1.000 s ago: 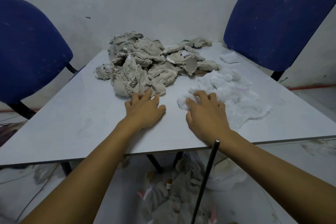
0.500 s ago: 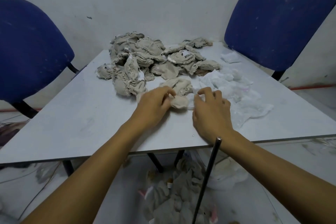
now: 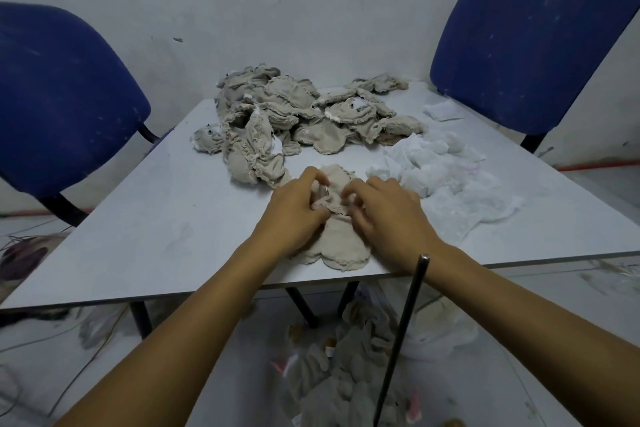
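Note:
One beige fabric piece [image 3: 341,246] lies flat near the front edge of the grey table [image 3: 166,218]. My left hand [image 3: 294,215] and my right hand [image 3: 388,215] sit side by side on its upper part, fingers curled and pinching the cloth at its middle. Behind them, a heap of similar beige fabric pieces [image 3: 287,118] covers the far centre of the table. A pile of white stuffing [image 3: 446,173] lies to the right of my right hand.
Blue chairs stand at the left [image 3: 62,107] and right [image 3: 530,42] of the table, against a white wall. A thin dark rod [image 3: 401,340] rises in front of the table edge. More fabric pieces [image 3: 346,374] lie on the floor below.
My left hand pulled one beige piece out of the heap toward the front edge. My right hand left the white stuffing and joined it on the piece.

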Demonstrator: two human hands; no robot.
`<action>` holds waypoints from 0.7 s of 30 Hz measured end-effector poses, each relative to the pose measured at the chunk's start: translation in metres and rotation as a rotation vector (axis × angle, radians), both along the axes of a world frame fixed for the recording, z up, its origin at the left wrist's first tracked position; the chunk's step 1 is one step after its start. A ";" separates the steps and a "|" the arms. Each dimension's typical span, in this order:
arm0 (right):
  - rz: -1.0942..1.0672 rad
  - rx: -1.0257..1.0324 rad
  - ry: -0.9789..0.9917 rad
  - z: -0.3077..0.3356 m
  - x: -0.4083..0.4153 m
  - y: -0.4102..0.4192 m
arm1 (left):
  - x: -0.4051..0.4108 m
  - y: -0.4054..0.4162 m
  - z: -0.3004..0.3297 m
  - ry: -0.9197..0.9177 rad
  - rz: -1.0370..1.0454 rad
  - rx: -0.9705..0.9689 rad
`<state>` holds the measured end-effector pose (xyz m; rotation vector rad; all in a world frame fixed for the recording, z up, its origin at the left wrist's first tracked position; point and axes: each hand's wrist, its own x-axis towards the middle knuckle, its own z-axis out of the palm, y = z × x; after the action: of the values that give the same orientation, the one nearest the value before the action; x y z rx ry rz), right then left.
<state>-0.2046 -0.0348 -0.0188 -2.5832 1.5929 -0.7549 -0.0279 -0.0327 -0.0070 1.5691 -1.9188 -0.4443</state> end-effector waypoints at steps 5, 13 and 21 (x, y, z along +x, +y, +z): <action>0.161 0.060 -0.075 0.004 0.000 -0.006 | 0.007 0.003 0.007 0.244 -0.069 -0.045; 0.346 0.414 -0.196 0.019 -0.005 -0.006 | 0.019 0.004 0.016 0.395 -0.265 0.019; 0.352 0.364 -0.377 0.020 -0.016 -0.005 | 0.016 0.017 0.022 0.133 -0.400 0.244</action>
<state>-0.2207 -0.0395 0.0010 -2.2061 1.0218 -0.7746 -0.0119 -0.0161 0.0152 1.2534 -2.1364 -0.9583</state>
